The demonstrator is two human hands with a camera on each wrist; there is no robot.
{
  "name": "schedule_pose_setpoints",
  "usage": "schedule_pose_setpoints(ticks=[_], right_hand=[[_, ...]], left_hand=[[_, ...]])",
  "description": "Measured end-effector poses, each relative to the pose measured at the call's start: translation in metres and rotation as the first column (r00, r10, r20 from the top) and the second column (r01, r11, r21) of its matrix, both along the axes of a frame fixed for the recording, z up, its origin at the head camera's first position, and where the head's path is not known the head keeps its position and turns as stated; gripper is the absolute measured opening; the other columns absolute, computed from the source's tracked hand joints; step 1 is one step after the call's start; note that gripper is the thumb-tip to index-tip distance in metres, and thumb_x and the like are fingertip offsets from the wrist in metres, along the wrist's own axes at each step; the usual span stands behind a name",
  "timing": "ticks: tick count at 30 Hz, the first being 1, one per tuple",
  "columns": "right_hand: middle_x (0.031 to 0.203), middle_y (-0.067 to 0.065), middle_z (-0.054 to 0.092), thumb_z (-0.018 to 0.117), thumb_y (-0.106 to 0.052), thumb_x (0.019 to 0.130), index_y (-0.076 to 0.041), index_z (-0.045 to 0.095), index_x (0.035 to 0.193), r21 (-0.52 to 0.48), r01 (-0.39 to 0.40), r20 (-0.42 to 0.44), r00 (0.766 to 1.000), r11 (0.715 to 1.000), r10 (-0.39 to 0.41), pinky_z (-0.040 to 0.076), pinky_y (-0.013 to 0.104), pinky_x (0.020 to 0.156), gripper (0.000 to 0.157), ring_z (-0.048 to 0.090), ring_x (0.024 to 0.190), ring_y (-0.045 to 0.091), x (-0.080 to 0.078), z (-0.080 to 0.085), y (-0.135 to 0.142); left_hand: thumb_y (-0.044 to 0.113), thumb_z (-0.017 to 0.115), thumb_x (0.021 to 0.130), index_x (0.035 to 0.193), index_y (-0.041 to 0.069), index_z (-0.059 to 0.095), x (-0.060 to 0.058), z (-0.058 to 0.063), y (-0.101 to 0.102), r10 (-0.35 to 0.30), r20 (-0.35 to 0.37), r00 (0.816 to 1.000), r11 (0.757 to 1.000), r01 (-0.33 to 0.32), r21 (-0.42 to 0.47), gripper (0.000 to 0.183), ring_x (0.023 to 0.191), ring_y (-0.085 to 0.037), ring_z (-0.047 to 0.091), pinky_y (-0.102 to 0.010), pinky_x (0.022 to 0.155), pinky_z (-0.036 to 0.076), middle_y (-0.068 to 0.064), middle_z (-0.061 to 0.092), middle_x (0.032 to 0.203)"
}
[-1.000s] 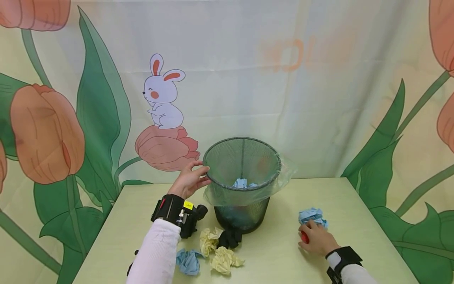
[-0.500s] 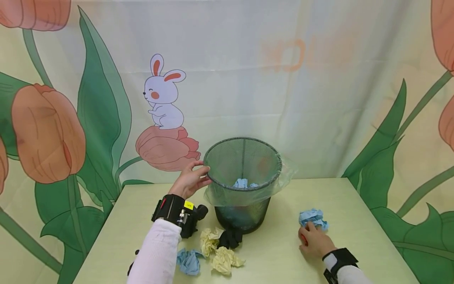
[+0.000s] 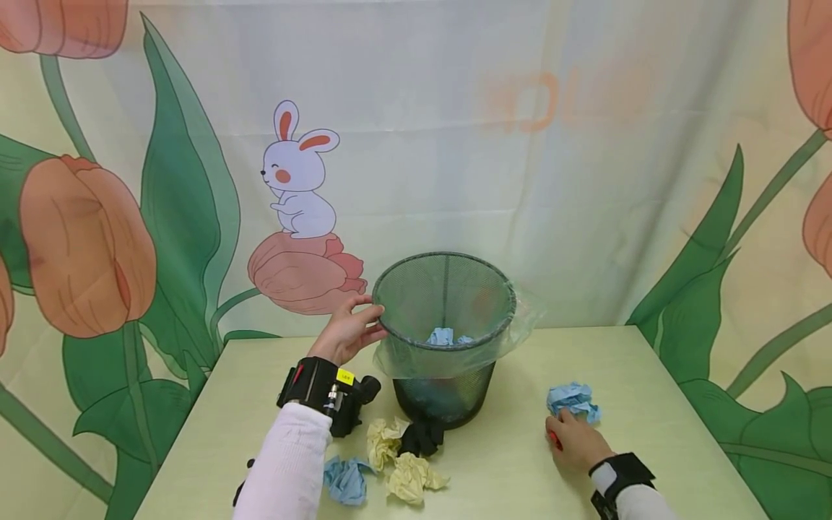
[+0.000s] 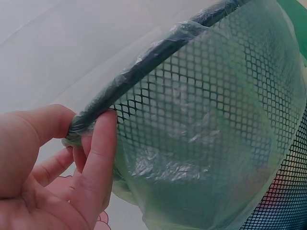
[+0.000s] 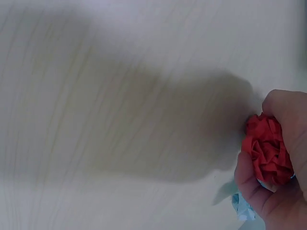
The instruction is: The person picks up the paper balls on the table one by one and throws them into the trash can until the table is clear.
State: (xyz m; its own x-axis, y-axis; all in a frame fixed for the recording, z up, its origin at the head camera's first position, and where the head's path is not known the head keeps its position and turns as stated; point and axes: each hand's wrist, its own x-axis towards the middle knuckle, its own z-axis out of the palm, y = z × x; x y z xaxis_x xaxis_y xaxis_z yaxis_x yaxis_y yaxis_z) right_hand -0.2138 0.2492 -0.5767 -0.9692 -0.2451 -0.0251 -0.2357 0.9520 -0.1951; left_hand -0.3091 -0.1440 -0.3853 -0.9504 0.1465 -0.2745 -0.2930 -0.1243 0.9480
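Observation:
My left hand (image 3: 347, 331) pinches the rim of a dark mesh wastebasket (image 3: 448, 406), thumb on one side and fingers on the other. Under that grip is the clear plastic liner (image 4: 168, 167) folded over the rim, as the left wrist view shows. Blue crumpled paper (image 3: 442, 336) lies inside the basket. Over at the right, my right hand (image 3: 580, 442) holds a red crumpled paper ball (image 5: 268, 149) low over the table, fingers curled round it. Just beyond those fingers sits a blue crumpled paper ball (image 3: 575, 399), partly overlapped by the hand.
In front of the basket lie two yellow paper balls (image 3: 413, 478), a black crumpled piece (image 3: 422, 436) and another blue paper ball (image 3: 347, 479) beside the left sleeve. The pale table (image 3: 513, 462) ends at a printed curtain (image 3: 585, 180) behind.
My right hand and wrist have shifted slightly left, and less of the red paper ball shows in the head view. The left hand and the wastebasket stay where they were.

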Motion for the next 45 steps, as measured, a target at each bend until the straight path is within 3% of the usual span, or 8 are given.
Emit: schedule_pose_setpoints(ticks=[10, 21, 37, 45], right_hand=[[0.081, 0.003, 0.047, 0.073, -0.006, 0.073, -0.011, 0.057, 0.089, 0.017, -0.046, -0.029, 0.999, 0.999, 0.046, 0.042, 0.032, 0.053, 0.023, 0.045, 0.063, 0.016, -0.01, 0.021, 0.004], [0.074, 0.0, 0.04, 0.071, -0.004, 0.072, -0.011, 0.052, 0.082, 0.047, -0.107, -0.189, 0.975, 0.993, 0.114, 0.035, 0.027, 0.049, 0.023, 0.039, 0.057, 0.015, -0.026, 0.048, 0.013], [0.074, 0.003, 0.041, 0.068, -0.004, 0.074, -0.011, 0.05, 0.081, 0.076, -0.12, -0.228, 0.964, 0.99, 0.135, 0.036, 0.027, 0.048, 0.02, 0.039, 0.056, 0.017, -0.045, 0.087, 0.014], [0.076, 0.005, 0.043, 0.065, -0.002, 0.076, -0.01, 0.051, 0.083, 0.078, -0.127, -0.256, 0.956, 0.989, 0.142, 0.037, 0.029, 0.048, 0.017, 0.04, 0.057, 0.018, -0.056, 0.116, 0.016]], left_hand=[[0.012, 0.052, 0.093, 0.135, 0.011, 0.03, 0.001, 0.0, -0.001, 0.0, -0.003, 1.0, 1.0, 0.0, -0.018, 0.047, 0.071, -0.014, 0.054, -0.022, 0.067, 0.054, -0.017, 0.044, 0.11], [0.011, 0.052, 0.093, 0.134, 0.008, 0.029, 0.0, 0.0, 0.0, -0.007, -0.007, 1.0, 1.0, 0.007, 0.017, 0.047, 0.069, -0.014, 0.055, -0.022, 0.066, 0.054, -0.013, 0.045, 0.104], [0.012, 0.052, 0.093, 0.135, 0.008, 0.029, 0.0, 0.001, 0.0, -0.012, -0.001, 1.0, 1.0, 0.012, 0.007, 0.048, 0.073, -0.016, 0.054, -0.023, 0.068, 0.055, -0.017, 0.043, 0.11], [0.012, 0.053, 0.093, 0.135, 0.008, 0.029, 0.001, 0.002, 0.0, -0.01, -0.001, 1.0, 1.0, 0.01, 0.004, 0.048, 0.071, -0.014, 0.056, -0.024, 0.069, 0.055, -0.015, 0.045, 0.108]])
